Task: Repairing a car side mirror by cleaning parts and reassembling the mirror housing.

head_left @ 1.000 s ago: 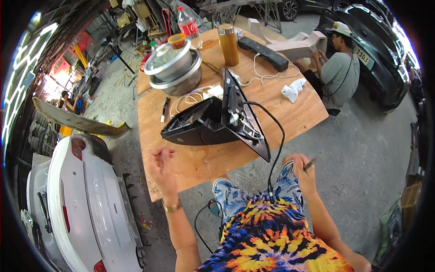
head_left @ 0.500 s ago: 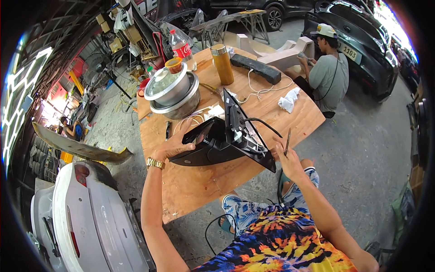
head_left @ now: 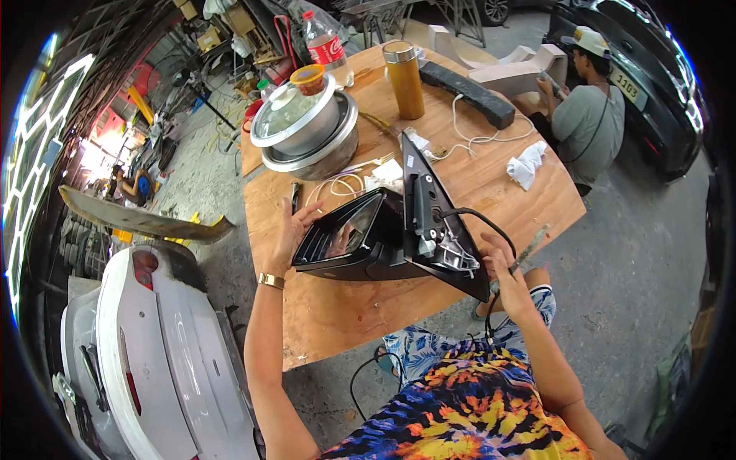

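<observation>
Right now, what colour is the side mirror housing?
The side mirror housing is black, showing best in the head view.

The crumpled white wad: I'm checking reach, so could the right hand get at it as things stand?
Probably yes: the white wad lies farther out on the wooden tabletop, with open wood between it and the right hand, though that hand holds a slim tool, so grasping might be awkward.
</observation>
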Demonstrator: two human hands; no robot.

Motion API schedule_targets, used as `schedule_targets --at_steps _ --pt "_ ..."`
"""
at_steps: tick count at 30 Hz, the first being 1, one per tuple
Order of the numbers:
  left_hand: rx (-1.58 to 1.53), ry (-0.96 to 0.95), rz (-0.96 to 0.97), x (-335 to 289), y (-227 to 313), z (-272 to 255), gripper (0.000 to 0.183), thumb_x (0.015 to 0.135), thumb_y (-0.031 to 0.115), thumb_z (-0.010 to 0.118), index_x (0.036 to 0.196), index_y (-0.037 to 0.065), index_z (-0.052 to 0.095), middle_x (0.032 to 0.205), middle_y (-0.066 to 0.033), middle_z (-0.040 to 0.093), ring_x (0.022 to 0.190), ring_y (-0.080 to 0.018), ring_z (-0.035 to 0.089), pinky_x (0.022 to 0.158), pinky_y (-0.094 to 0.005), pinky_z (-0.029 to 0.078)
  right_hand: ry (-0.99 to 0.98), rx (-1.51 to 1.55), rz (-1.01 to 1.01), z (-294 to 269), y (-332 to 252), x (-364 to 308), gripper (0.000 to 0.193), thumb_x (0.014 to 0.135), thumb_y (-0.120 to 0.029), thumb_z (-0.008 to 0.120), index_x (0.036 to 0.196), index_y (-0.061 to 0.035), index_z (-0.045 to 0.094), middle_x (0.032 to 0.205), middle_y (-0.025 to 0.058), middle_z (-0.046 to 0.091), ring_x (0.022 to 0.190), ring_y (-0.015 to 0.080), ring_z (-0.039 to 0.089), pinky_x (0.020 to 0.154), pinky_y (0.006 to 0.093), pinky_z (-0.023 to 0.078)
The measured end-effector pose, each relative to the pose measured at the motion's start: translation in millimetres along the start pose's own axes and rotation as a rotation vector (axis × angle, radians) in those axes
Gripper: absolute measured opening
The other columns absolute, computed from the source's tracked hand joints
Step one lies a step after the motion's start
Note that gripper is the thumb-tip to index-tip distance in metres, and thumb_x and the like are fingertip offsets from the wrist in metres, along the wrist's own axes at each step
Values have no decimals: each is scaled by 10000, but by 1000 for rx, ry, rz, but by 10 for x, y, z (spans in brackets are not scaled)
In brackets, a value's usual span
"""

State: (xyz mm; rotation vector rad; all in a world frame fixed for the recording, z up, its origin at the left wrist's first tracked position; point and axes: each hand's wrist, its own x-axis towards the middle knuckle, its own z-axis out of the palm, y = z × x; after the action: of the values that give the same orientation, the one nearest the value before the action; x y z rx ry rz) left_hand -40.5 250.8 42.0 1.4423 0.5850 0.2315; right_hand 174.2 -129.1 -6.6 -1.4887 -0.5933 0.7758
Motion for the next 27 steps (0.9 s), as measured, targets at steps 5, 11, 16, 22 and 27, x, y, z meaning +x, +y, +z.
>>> schedule_targets --at_steps 5,11,16,22,27 --pt "-608 -2 118 -172 -180 173 882 893 721 241 1422 22 340 1392 -210 431 1281 -352 429 1091 -451 348 -188 304 20 -35 -36 -25 553 1025 -435 300 1365 -10 400 1400 107 416 1292 208 385 1072 337 302" --pt "-628 27 199 -266 -315 316 855 884 718 301 1497 132 198 1445 -215 356 1275 -390 421 1031 -571 370 -122 321 -51 37 27 -105 561 1018 -464 285 1298 -7 449 1395 125 409 1325 231 339 1120 343 203" --pt "-691 47 236 -732 -147 973 832 891 694 325 1499 143 188 1430 -241 361 1282 -381 415 1072 -496 348 -79 527 -133 -234 75 -425 461 1014 -434 331 1205 -44 484 1305 114 446 1256 212 385 1078 333 245" --pt "-646 181 340 -1331 52 2081 776 929 652 273 1485 113 214 1395 -226 403 1266 -326 441 1052 -494 369 27 581 -173 -997 179 -1158 395 1005 -439 368 1169 -100 487 1206 62 530 1175 199 477 992 342 356" --pt "-729 107 330 -1658 -273 2963 765 932 641 265 1469 96 246 1412 -209 380 1260 -346 442 1060 -517 362 111 627 -105 -1784 230 -1856 373 1004 -432 378 1164 -112 486 1167 78 582 1071 228 580 893 360 461"
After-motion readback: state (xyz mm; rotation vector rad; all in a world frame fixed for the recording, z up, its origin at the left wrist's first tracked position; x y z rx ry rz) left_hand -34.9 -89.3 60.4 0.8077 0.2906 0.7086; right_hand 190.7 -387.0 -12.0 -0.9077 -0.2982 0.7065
